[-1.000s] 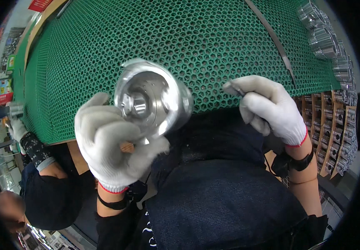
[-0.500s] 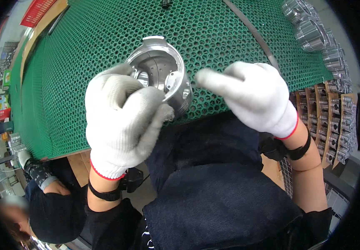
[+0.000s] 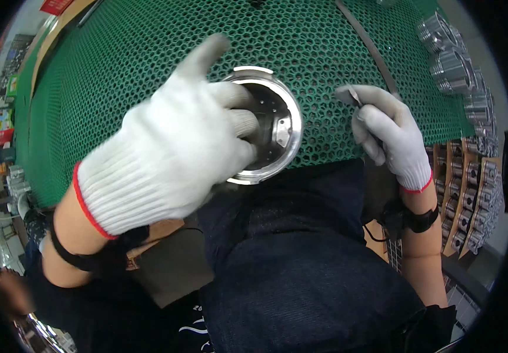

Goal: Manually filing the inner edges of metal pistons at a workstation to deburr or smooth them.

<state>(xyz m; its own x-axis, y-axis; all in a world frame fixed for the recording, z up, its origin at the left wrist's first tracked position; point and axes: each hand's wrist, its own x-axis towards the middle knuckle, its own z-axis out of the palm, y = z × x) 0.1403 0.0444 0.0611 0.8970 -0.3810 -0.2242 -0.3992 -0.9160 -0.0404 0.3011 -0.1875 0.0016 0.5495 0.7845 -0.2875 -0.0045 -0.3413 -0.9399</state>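
A silver metal piston (image 3: 294,126) stands hollow end up on the green mat near its front edge. My left hand (image 3: 177,135), in a white knit glove with a red cuff, reaches over the piston's left side. One digit stretches outward beyond the rim, and the other fingers extend apart over the hollow; whether they touch the inside is hidden. To the right of the piston, my gloved right hand (image 3: 386,120) is closed in a pinch. Between its thumb and forefinger shows a small pointed metal blade (image 3: 354,96); the rest of it is covered.
Green honeycomb mat (image 3: 318,53) covers the bench. A grey strap (image 3: 371,50) lies across it at the right. Several pistons (image 3: 454,70) line the right edge, with more in a divided rack (image 3: 465,194) below. A person's arm (image 3: 33,226) is at the lower left.
My left hand has gone from closed beside the rim to spread over the piston. My right hand has moved right, and the blade now shows. The piston sits further right in view.
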